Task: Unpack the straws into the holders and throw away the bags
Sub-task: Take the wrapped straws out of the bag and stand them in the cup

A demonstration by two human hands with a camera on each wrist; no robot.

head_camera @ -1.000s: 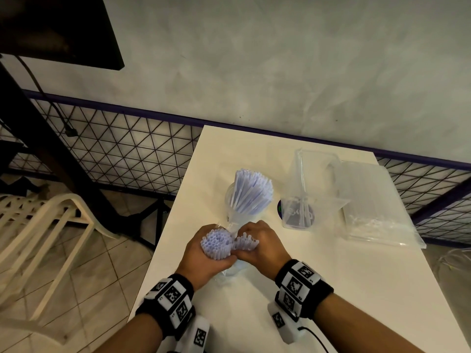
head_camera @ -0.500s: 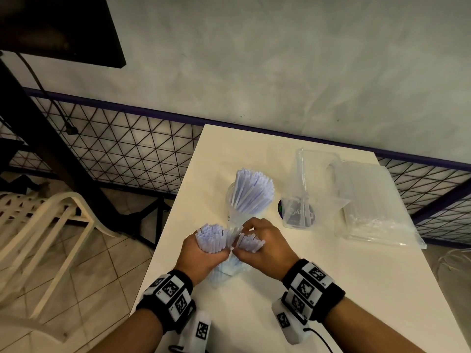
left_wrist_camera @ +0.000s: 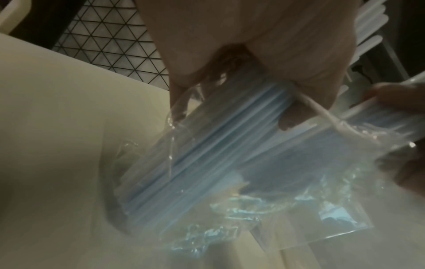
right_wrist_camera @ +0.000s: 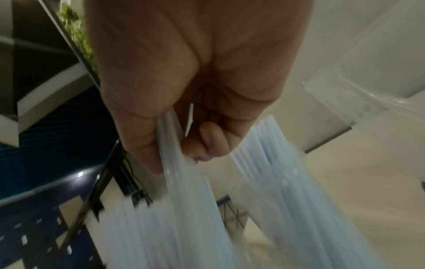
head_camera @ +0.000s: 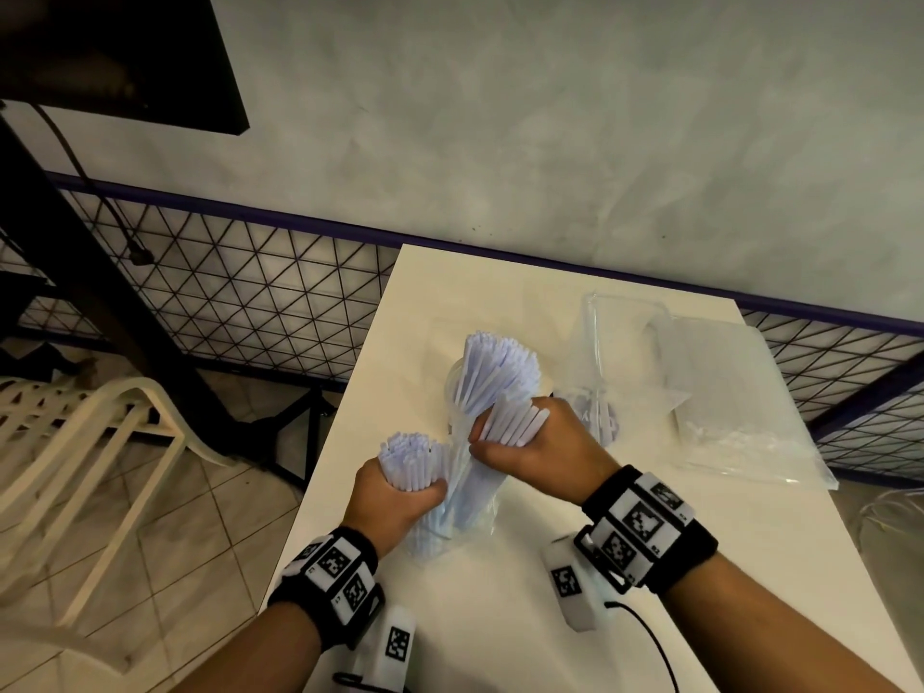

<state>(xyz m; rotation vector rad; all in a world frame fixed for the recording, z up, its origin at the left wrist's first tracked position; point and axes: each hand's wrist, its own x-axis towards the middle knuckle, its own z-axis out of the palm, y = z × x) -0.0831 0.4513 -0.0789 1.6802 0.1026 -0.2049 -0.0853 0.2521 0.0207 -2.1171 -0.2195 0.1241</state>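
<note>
My left hand (head_camera: 395, 497) grips a thick bundle of pale blue straws (head_camera: 410, 460) that stands in a clear plastic bag (head_camera: 467, 512) on the white table (head_camera: 500, 607). My right hand (head_camera: 540, 445) grips a smaller bundle of straws (head_camera: 512, 420), lifted up and to the right out of the bag. In the left wrist view the bag (left_wrist_camera: 241, 191) lies crumpled around the straws' lower ends. Behind the hands a round clear holder (head_camera: 457, 385) is packed with straws (head_camera: 497, 372). A second clear holder (head_camera: 607, 387) stands to its right, with few straws.
A flat clear bag of straws (head_camera: 740, 407) lies at the table's right side. The table's left edge drops to a tiled floor with a cream plastic chair (head_camera: 100, 442). A wire mesh fence (head_camera: 240, 292) and a grey wall lie behind.
My right hand has pulled its small bundle up and to the right, away from the left hand's bundle. The left hand has kept its grip and shifted slightly left.
</note>
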